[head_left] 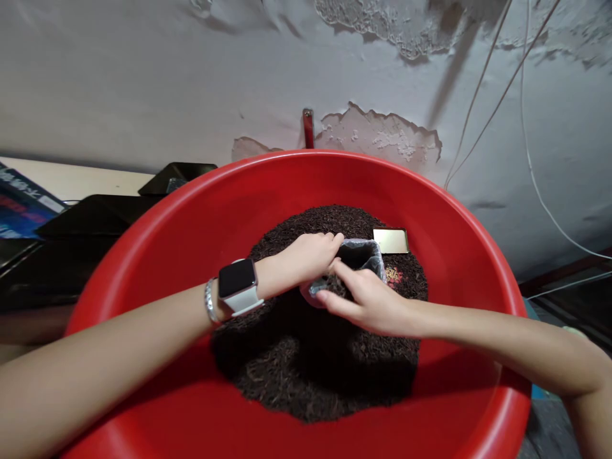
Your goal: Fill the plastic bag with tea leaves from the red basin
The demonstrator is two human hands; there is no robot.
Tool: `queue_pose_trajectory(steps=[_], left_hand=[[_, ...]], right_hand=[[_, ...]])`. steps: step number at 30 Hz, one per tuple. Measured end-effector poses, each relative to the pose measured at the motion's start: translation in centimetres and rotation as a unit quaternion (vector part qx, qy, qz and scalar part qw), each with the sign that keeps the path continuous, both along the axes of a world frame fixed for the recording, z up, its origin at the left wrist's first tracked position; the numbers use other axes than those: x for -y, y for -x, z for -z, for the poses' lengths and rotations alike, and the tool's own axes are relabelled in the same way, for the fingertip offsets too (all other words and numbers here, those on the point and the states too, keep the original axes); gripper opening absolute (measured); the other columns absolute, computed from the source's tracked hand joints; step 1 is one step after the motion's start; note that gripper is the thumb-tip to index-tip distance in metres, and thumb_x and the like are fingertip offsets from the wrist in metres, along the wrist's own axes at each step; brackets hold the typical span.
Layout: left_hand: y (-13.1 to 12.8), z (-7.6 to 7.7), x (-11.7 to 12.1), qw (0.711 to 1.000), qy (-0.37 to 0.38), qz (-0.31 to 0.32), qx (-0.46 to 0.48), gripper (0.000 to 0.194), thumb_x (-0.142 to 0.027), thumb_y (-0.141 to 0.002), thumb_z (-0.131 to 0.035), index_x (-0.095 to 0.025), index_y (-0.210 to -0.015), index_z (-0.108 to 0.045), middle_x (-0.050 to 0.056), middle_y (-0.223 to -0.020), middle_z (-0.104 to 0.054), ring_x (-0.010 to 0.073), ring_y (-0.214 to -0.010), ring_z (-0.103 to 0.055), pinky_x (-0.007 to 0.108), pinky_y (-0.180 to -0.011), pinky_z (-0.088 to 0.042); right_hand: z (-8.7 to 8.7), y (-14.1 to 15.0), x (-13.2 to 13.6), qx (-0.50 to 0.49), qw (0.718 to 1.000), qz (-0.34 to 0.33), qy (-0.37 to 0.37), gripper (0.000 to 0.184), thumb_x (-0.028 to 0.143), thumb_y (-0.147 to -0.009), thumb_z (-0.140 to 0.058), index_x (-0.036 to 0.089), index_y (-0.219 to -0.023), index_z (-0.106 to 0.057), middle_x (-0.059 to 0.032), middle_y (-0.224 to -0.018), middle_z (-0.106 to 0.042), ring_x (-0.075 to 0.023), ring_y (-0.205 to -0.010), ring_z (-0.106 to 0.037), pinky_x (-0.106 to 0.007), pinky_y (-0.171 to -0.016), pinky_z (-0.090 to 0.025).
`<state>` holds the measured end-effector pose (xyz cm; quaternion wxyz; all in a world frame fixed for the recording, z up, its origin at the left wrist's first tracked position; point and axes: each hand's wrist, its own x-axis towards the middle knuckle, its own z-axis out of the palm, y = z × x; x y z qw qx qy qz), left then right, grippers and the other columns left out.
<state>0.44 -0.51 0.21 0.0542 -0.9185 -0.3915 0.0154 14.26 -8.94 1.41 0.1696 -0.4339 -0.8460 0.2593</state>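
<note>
A wide red plastic basin fills the view, with a heap of dark loose tea leaves in its middle. On the heap sits a small clear plastic bag, its mouth open. My left hand, a white-strapped smartwatch and a bracelet on its wrist, grips the bag's left rim. My right hand grips the near rim, fingers pinching the plastic. A shiny gold rectangular piece lies on the tea just behind the bag.
A peeling grey wall stands behind the basin, with thin cables hanging at the right. Dark trays and a printed box lie at the left. A red post sticks up behind the rim.
</note>
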Motion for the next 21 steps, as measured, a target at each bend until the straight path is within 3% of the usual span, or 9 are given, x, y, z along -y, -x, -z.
queue_pose_trajectory(steps=[4, 9, 13, 15, 18, 21], left_hand=[[0.2, 0.0, -0.1, 1.000, 0.024, -0.010, 0.010, 0.026, -0.015, -0.084, -0.046, -0.012, -0.109, -0.048, 0.013, -0.105, -0.062, 0.0224, -0.095, -0.061, 0.030, -0.078, -0.046], [0.3, 0.7, -0.4, 1.000, 0.013, 0.001, 0.012, 0.027, -0.017, -0.082, -0.048, -0.011, -0.109, -0.051, 0.013, -0.105, -0.062, 0.0244, -0.092, -0.062, 0.031, -0.076, -0.046], [0.2, 1.0, -0.5, 1.000, 0.004, 0.004, 0.009, 0.028, -0.024, -0.087, -0.044, -0.012, -0.111, -0.050, 0.014, -0.105, -0.061, 0.0254, -0.092, -0.062, 0.033, -0.074, -0.046], [0.2, 0.7, -0.3, 1.000, 0.005, 0.002, 0.009, 0.028, -0.024, -0.087, -0.044, -0.011, -0.111, -0.049, 0.015, -0.103, -0.062, 0.0256, -0.090, -0.062, 0.033, -0.073, -0.047], [0.2, 0.2, 0.1, 1.000, -0.013, 0.003, 0.007, 0.025, -0.023, -0.088, -0.042, -0.010, -0.108, -0.049, 0.015, -0.098, -0.063, 0.0264, -0.085, -0.062, 0.034, -0.068, -0.048], [0.2, -0.1, 0.4, 1.000, -0.020, 0.005, 0.000, 0.024, -0.025, -0.088, -0.042, -0.010, -0.106, -0.049, 0.014, -0.097, -0.063, 0.0263, -0.083, -0.063, 0.034, -0.067, -0.048]], right_hand=[[0.3, -0.5, -0.8, 0.004, 0.993, 0.023, -0.117, 0.026, 0.037, -0.090, -0.039, 0.014, -0.101, -0.044, -0.0092, -0.094, -0.059, -0.0176, -0.078, -0.054, -0.029, -0.067, -0.040], [0.2, -0.7, -1.5, 0.091, 0.969, 0.041, -0.225, 0.028, 0.033, -0.090, -0.038, 0.009, -0.104, -0.046, -0.0149, -0.102, -0.056, -0.0206, -0.087, -0.052, -0.034, -0.074, -0.041], [0.1, -0.5, -1.0, 0.135, 0.931, -0.003, -0.338, 0.023, 0.031, -0.088, -0.043, 0.011, -0.093, -0.052, -0.0158, -0.104, -0.054, -0.0247, -0.099, -0.045, -0.040, -0.083, -0.036], [0.3, -0.2, 0.0, 0.136, 0.917, -0.067, -0.369, 0.021, 0.029, -0.089, -0.039, 0.014, -0.089, -0.053, -0.0129, -0.098, -0.055, -0.0233, -0.097, -0.046, -0.038, -0.081, -0.035], [1.0, 0.4, 1.8, 0.159, 0.902, -0.208, -0.343, 0.024, 0.028, -0.091, -0.034, 0.016, -0.086, -0.054, -0.0073, -0.080, -0.056, -0.0181, -0.080, -0.050, -0.033, -0.073, -0.036], [2.6, 0.4, 2.6, 0.278, 0.909, -0.244, -0.191, 0.029, 0.038, -0.089, -0.042, 0.014, -0.094, -0.057, -0.0081, -0.080, -0.061, -0.0192, -0.076, -0.056, -0.033, -0.071, -0.041]])
